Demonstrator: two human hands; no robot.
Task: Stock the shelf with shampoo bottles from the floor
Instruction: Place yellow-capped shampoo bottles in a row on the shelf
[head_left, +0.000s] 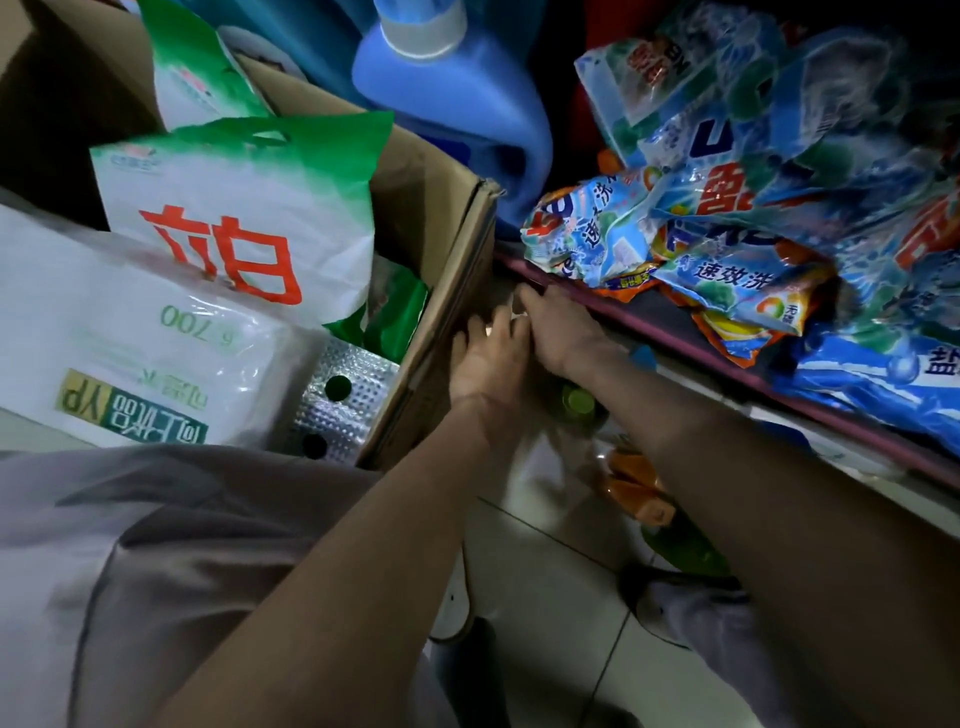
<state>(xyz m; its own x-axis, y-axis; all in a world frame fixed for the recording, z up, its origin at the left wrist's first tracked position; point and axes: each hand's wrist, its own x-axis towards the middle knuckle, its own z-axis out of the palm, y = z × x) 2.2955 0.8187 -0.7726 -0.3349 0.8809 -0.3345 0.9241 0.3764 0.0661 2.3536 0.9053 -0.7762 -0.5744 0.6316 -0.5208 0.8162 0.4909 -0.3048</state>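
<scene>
Both my hands reach down into the narrow gap between a cardboard box (436, 291) and the low shelf edge (675, 353). My left hand (488, 358) and my right hand (558, 332) meet there, fingers pointing down at something pale that I cannot make out. Under my right forearm, bottles lie on the floor: one with a green cap (576, 402), an orange one (631, 486) and a green one (685, 551). What the fingers hold is hidden.
The box holds white and green detergent bags (239, 218). A blue detergent jug (457, 93) stands behind it. Blue washing powder packets (753, 218) are piled on the shelf. My feet (696, 613) stand on the tiled floor (550, 571).
</scene>
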